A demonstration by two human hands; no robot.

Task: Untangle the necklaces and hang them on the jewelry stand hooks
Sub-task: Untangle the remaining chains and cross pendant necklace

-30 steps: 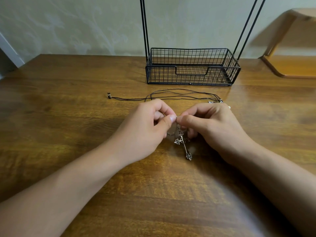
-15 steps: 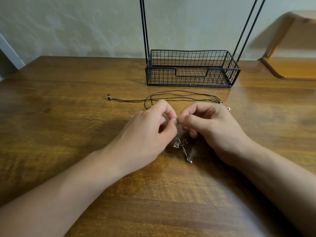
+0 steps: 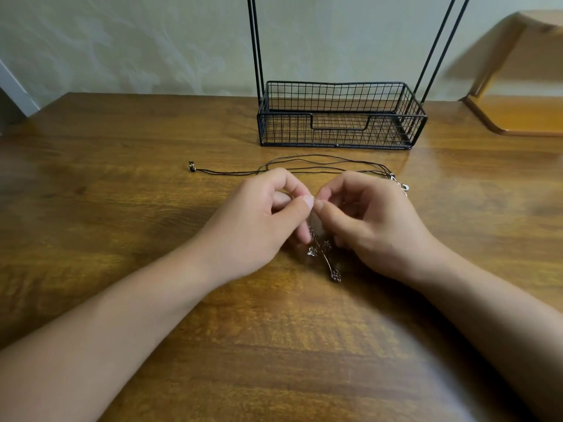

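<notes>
Clearly two hands are working over the wooden table [image 3: 122, 208]: the left hand [image 3: 259, 226] and right hand [image 3: 374, 226] are each pinching a fine chain at touching fingertips, one cross pendant [image 3: 324, 257] hanging just below them. One black cord necklace [image 3: 320, 166] is lying beyond the knuckles. One wire basket [image 3: 338, 141] of the jewelry stand is sitting behind it, seemingly holding nothing.
</notes>
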